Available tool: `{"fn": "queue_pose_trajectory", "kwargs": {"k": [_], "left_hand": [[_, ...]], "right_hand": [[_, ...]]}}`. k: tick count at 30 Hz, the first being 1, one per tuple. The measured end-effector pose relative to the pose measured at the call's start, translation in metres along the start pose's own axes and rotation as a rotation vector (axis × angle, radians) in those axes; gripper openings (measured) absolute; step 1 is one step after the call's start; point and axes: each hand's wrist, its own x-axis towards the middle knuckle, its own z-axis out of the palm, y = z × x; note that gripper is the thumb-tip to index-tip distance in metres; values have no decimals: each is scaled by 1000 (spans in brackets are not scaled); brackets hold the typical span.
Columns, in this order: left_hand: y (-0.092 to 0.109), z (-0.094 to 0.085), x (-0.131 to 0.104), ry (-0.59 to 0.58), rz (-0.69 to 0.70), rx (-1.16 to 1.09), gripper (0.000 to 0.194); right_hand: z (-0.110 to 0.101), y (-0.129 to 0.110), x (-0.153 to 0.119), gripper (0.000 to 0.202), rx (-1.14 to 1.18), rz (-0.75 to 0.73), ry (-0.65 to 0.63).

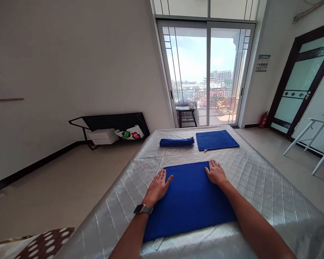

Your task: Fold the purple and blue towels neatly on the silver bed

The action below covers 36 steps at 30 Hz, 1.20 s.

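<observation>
A blue cloth (191, 198) lies spread on a quilted silver mattress (261, 187), in front of the person. The left hand (158, 185) rests at the cloth's ten o'clock edge, fingers straight and thumb over the fabric; the right hand (216, 172) is at its one o'clock corner, likewise flattened, gripping nothing. A watch (143, 209) circles the left wrist. The two forearms stand in the way, hiding parts of the cloth's side edges.

The cloth's far edge faces twelve o'clock; its near edge slants, the right end farther off. A white tag (158, 243) sticks out at seven. Foreshortening leaves it unclear which side is the long axis.

Beyond, just left of twelve, lies a rolled blue bundle (176, 142), its long axis running roughly from nine to three. At one o'clock a second blue cloth (217, 140) lies flat, near the bundle's right end.

Off the mattress at ten o'clock, a black rack (110, 122) stands by the wall, with white boxes (102, 136) and a white bag (129, 133) with green and red patches; what these contain is hidden. Sliding glass doors (208, 72) stand at twelve, a fire extinguisher (263, 120) between one and two, and a white-legged table (311, 135) at two. Spotted brown fabric (48, 244) shows between eight and nine.
</observation>
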Motion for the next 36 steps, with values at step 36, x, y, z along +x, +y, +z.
{"fn": "queue_pose_trajectory", "kwargs": {"k": [36], "left_hand": [[27,-10,28,-50,-34,-22,83]], "right_hand": [[-6,9,-6,65,-66,-47,-46]]}}
